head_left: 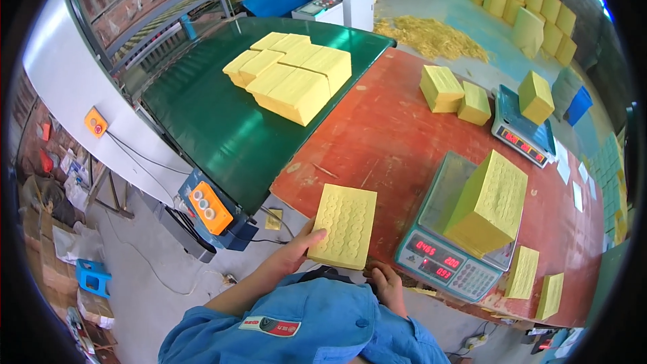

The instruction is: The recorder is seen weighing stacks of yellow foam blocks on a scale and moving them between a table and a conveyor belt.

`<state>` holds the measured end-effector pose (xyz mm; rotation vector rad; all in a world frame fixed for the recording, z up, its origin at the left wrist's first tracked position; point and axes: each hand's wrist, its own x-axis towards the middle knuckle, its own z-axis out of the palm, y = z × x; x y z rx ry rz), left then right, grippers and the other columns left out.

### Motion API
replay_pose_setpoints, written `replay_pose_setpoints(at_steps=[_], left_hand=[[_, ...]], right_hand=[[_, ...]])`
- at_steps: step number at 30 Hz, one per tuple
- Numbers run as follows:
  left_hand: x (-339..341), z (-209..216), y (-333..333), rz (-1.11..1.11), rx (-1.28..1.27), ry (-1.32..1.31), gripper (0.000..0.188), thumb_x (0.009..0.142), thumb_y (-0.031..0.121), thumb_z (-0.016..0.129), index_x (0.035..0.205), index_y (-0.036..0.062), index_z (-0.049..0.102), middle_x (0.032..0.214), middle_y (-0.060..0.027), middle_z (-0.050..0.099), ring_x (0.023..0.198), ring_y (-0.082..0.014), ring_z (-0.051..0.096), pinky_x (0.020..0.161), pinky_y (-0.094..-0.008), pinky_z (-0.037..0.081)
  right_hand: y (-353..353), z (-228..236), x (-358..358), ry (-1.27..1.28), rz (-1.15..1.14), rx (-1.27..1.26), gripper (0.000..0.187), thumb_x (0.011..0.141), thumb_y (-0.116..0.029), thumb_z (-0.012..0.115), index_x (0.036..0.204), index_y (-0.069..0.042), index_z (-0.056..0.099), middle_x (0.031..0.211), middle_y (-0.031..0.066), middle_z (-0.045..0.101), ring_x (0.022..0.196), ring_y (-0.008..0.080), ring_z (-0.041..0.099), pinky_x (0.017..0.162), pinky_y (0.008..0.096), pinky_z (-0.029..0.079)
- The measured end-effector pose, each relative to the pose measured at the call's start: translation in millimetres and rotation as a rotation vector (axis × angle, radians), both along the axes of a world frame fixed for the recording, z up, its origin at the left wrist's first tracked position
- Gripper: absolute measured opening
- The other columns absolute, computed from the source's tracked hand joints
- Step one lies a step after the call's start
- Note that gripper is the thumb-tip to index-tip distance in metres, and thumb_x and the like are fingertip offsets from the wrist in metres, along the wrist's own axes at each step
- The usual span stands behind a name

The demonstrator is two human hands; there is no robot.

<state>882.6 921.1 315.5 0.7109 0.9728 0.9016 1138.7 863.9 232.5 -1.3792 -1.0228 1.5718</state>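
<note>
A stack of yellow paper [345, 226], with rows of round coin-like marks on its top, lies at the red table's near edge in front of my body. My left hand [296, 249] grips its left side, thumb on top. Just off the stack's lower right corner, my right hand [387, 283] has its fingers curled in; what they hold, if anything, is hidden. To the right stands a digital scale [441, 263] with red lit figures, bearing a tall yellow paper stack [492, 199].
The red table [337, 141] also holds two thin stacks [522, 273], far-right blocks [441, 87] and a second scale [515, 138] with a block on it. Yellow blocks [290, 94] sit on the green conveyor belt [195, 128], beside an orange button box [209, 209].
</note>
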Motion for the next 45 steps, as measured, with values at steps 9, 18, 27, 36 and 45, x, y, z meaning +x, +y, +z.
replay_pose_setpoints(at_steps=[9, 18, 27, 36, 45], left_hand=[[-11, -22, -4, -0.048, -0.006, -0.070, 0.069, 0.094, 0.036, 0.060, 0.148, 0.0024, 0.033, 0.141, -0.0123, 0.050, 0.129, -0.0214, 0.051, 0.107, -0.0380, 0.042], [-44, 57, -6, 0.070, 0.146, -0.008, 0.053, 0.101, 0.037, 0.045, 0.139, 0.0003, 0.049, 0.134, -0.0155, 0.058, 0.122, -0.0283, 0.058, 0.103, -0.0426, 0.046], [159, 222, 111, -0.377, 0.424, -0.066, 0.053, 0.098, 0.042, 0.056, 0.139, 0.0083, 0.050, 0.130, -0.0092, 0.060, 0.118, -0.0185, 0.059, 0.097, -0.0376, 0.049], [257, 210, 149, -0.502, 0.371, 0.175, 0.077, 0.082, 0.063, 0.066, 0.138, 0.0128, 0.052, 0.130, -0.0108, 0.059, 0.120, -0.0246, 0.054, 0.094, -0.0489, 0.044], [264, 193, 157, -0.543, 0.348, 0.276, 0.081, 0.080, 0.068, 0.065, 0.138, 0.0123, 0.052, 0.129, -0.0105, 0.058, 0.118, -0.0243, 0.055, 0.092, -0.0476, 0.045]], right_hand=[[7, 14, -22, 0.452, -0.133, -0.215, 0.037, 0.100, -0.021, 0.056, 0.124, 0.008, 0.059, 0.111, 0.0197, 0.068, 0.098, 0.0265, 0.067, 0.087, 0.0371, 0.054], [31, 117, -22, 0.030, 0.080, 0.380, 0.040, 0.096, -0.017, 0.062, 0.131, 0.003, 0.056, 0.102, 0.0099, 0.068, 0.084, 0.0136, 0.063, 0.074, 0.0296, 0.053], [73, 260, 145, -0.150, -0.260, 0.484, 0.037, 0.096, -0.016, 0.057, 0.127, 0.003, 0.060, 0.083, 0.0039, 0.066, 0.066, 0.0084, 0.060, 0.060, 0.0246, 0.048], [90, 235, 223, -0.095, -0.317, 0.291, 0.029, 0.095, -0.018, 0.054, 0.114, -0.002, 0.069, 0.079, 0.0030, 0.064, 0.063, 0.0103, 0.060, 0.058, 0.0246, 0.047], [88, 217, 227, -0.083, -0.320, 0.266, 0.030, 0.095, -0.016, 0.053, 0.116, -0.001, 0.068, 0.080, 0.0031, 0.066, 0.066, 0.0104, 0.061, 0.061, 0.0245, 0.048]])
